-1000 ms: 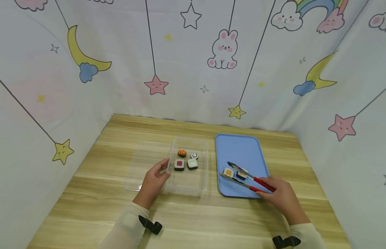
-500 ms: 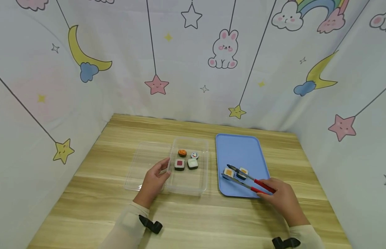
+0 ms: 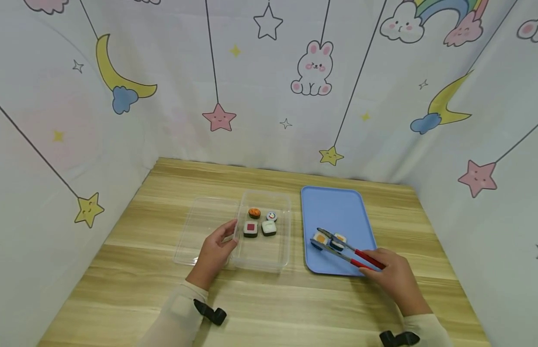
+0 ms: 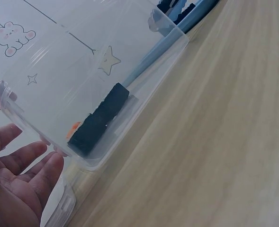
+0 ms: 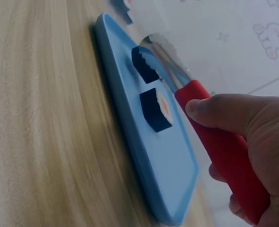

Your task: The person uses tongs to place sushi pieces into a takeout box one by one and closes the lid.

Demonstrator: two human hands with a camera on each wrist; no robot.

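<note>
My left hand point(image 3: 216, 246) holds the left rim of a clear plastic container point(image 3: 262, 258), its fingers against the wall. Inside lie a sushi piece with orange topping point(image 3: 254, 213), a small round roll point(image 3: 271, 216), a red-centred roll point(image 3: 250, 229) and a pale-topped roll point(image 3: 269, 228). My right hand point(image 3: 392, 273) grips red-handled metal tongs point(image 3: 360, 254) over the blue tray point(image 3: 335, 205). The tong tips stand on either side of a yellow-centred sushi roll point(image 3: 321, 238), slightly tilted. Another sushi roll point(image 5: 156, 110) sits beside it, partly behind a tong arm in the head view.
A clear lid point(image 3: 199, 221) lies on the wooden table point(image 3: 269, 308) left of the container, partly behind my left hand. A printed curtain point(image 3: 260, 140) surrounds the table at the back and sides.
The tong arms have come closer together around the left roll on the tray, and that roll has shifted and tilted slightly. My left hand and the container stay in place.
</note>
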